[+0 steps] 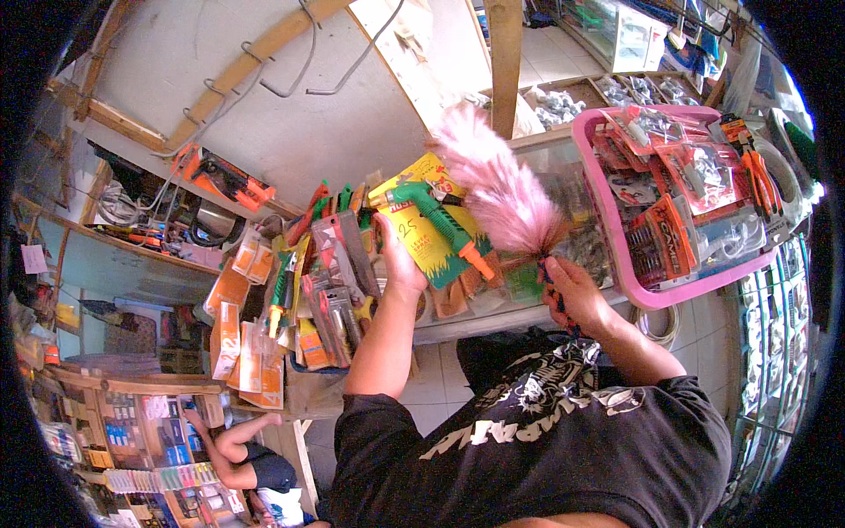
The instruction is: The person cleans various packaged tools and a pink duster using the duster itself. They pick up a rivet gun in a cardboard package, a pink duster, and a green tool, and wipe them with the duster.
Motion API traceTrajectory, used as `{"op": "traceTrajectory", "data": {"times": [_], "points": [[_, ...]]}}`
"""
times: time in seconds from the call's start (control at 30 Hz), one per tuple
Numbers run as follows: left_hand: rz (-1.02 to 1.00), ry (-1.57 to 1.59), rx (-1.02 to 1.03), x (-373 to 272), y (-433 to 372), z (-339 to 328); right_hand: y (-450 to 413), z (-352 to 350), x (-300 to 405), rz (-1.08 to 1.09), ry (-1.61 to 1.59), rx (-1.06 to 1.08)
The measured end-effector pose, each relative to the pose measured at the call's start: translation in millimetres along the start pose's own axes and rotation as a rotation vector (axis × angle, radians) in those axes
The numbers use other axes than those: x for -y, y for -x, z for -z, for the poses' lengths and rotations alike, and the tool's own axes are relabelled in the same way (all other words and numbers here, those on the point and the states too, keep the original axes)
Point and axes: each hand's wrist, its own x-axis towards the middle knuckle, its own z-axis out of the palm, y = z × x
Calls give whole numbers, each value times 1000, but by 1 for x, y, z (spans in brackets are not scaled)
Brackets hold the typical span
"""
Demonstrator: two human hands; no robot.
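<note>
My left hand [403,264] holds a yellow and green card with a green and orange lever spray nozzle [439,221] mounted on it, tilted over the counter. My right hand [573,294] grips the dark handle of a pink fluffy duster [505,191]. The duster's head points up and leftward, close beside the card's right edge; whether they touch I cannot tell. Left of my left hand, carded tools and a second spray nozzle [282,290] stand packed together, with orange and white packets [228,336] at their outer side.
A pink plastic basket [614,257] of red packaged goods stands on the glass counter at right, with orange-handled pliers [759,175] at its edge. A wooden post [503,66] rises behind the counter. Metal hooks [284,86] hang at upper left. Another person [244,462] is at lower left.
</note>
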Motion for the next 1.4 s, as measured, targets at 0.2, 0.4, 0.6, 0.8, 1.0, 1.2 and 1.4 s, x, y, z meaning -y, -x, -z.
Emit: {"op": "traceTrajectory", "data": {"times": [0.2, 0.4, 0.6, 0.8, 1.0, 1.2, 1.4], "points": [[15, -18, 131, 1, -3, 13, 3, -6, 0, 47, 155, 91], [-92, -254, -65, 8, -4, 20, 1, -13, 2, 40, 150, 182], [-91, -211, 51, 12, -5, 31, 1, -14, 9, 73, 190, 295], [7, -83, 181, 17, -10, 30, 4, -8, 14, 40, 225, 184], [19, 1, -177, 7, -4, -23, 5, -8, 14, 25, 17, 40], [-2, -114, 10, 15, -12, 21, 3, -4, -5, 89, 79, 106], [-107, -291, 113, 10, -4, 33, 5, -8, 0, 66, 115, 174]]}}
